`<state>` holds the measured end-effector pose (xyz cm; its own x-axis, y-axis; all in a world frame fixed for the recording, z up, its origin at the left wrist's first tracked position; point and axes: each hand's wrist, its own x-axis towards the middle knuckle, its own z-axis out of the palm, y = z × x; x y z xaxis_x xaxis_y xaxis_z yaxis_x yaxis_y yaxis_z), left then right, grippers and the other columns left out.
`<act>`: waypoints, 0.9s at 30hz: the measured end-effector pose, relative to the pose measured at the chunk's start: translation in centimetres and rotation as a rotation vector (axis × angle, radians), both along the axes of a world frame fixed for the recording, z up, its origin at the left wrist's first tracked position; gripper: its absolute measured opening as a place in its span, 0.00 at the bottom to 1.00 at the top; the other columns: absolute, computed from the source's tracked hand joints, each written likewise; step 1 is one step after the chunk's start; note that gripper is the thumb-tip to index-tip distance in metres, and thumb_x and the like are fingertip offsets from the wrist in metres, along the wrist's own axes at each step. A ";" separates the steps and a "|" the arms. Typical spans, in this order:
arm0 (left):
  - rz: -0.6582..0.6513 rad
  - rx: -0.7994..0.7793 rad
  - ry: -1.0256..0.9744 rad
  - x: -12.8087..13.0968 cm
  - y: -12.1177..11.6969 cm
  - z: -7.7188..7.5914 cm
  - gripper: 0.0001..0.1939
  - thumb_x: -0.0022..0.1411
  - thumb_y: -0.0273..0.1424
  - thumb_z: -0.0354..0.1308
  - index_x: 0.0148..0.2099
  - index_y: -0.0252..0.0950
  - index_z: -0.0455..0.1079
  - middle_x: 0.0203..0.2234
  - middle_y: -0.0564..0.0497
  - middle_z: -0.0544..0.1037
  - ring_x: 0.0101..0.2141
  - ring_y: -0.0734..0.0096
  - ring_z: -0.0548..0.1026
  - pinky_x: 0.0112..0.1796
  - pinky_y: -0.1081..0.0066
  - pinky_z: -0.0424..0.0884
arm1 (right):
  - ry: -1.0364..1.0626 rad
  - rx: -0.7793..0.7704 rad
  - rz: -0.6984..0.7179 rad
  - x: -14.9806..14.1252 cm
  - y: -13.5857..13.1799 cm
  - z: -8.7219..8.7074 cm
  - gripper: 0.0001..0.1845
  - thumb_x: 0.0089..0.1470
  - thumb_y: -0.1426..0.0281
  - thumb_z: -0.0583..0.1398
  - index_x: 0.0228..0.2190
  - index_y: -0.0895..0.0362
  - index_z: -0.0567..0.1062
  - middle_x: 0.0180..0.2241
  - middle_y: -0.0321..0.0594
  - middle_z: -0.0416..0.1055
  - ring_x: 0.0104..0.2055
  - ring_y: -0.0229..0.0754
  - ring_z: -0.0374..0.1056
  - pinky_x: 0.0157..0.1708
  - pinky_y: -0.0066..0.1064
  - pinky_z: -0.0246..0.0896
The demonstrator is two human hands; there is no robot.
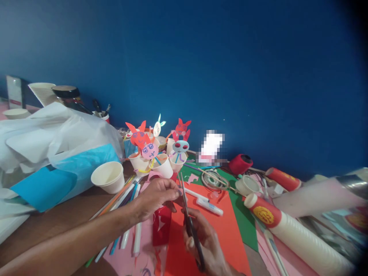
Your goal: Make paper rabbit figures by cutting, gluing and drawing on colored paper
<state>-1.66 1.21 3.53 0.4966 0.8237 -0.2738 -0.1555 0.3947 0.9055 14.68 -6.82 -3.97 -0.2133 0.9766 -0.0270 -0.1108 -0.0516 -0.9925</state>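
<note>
My right hand (204, 237) grips a pair of scissors (189, 222) with dark handles, the blades pointing up and away. Close beside the blades, my left hand (156, 197) is closed in a pinch; whatever lies between its fingertips is too small to make out. Beneath both hands is a sheet of orange-red paper (227, 237), with a dark red piece of paper (161, 228) to its left. A white marker (209, 207) lies on the orange-red sheet. Farther back, paper cups (162, 166) carry paper faces with ears, such as a pink one (150, 151) and a pale blue one (181, 146).
A loose paper cup (107, 178) stands left of several markers and straws (125, 207). Blue paper (54, 180) and a plastic bag (57, 126) fill the left side. Wrapped stacked cups (304, 230), a wire coil (214, 180) and a red spool (240, 163) are at right. A blue wall rises behind.
</note>
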 end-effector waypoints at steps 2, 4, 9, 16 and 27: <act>-0.026 -0.007 -0.020 -0.1 0.1 0.1 0.07 0.50 0.30 0.57 0.26 0.32 0.63 0.24 0.46 0.77 0.27 0.66 0.76 0.24 0.74 0.66 | 0.004 -0.012 0.006 0.1 -0.1 -0.2 0.32 0.41 0.49 0.60 0.44 0.57 0.65 0.20 0.32 0.60 0.19 0.32 0.52 0.18 0.24 0.49; -0.048 -0.016 -0.035 -0.2 0.3 0.1 0.06 0.50 0.29 0.57 0.26 0.32 0.63 0.24 0.46 0.77 0.28 0.65 0.76 0.23 0.74 0.67 | 0.010 -0.012 0.007 0.1 -0.1 -0.4 0.32 0.41 0.50 0.60 0.44 0.56 0.64 0.20 0.32 0.60 0.19 0.32 0.53 0.18 0.24 0.50; -0.076 -0.038 -0.061 -0.4 0.5 0.0 0.06 0.50 0.28 0.57 0.26 0.33 0.62 0.25 0.45 0.77 0.29 0.63 0.77 0.22 0.74 0.67 | 0.013 0.002 -0.002 0.0 -0.2 -0.4 0.35 0.40 0.48 0.60 0.45 0.57 0.64 0.19 0.32 0.59 0.19 0.33 0.53 0.17 0.24 0.50; -0.125 0.001 -0.018 -0.8 0.7 -0.1 0.08 0.50 0.30 0.58 0.26 0.32 0.62 0.25 0.45 0.77 0.30 0.62 0.77 0.24 0.73 0.68 | -0.026 -0.010 0.041 0.1 -0.1 0.6 0.34 0.42 0.48 0.59 0.45 0.58 0.63 0.19 0.31 0.60 0.18 0.32 0.52 0.18 0.24 0.50; -0.192 0.111 0.216 -1.3 1.1 0.3 0.05 0.50 0.29 0.56 0.26 0.32 0.69 0.24 0.47 0.79 0.28 0.70 0.76 0.28 0.74 0.68 | -0.114 0.046 0.128 0.8 0.2 0.9 0.31 0.46 0.50 0.57 0.47 0.57 0.62 0.22 0.34 0.62 0.22 0.34 0.54 0.22 0.26 0.52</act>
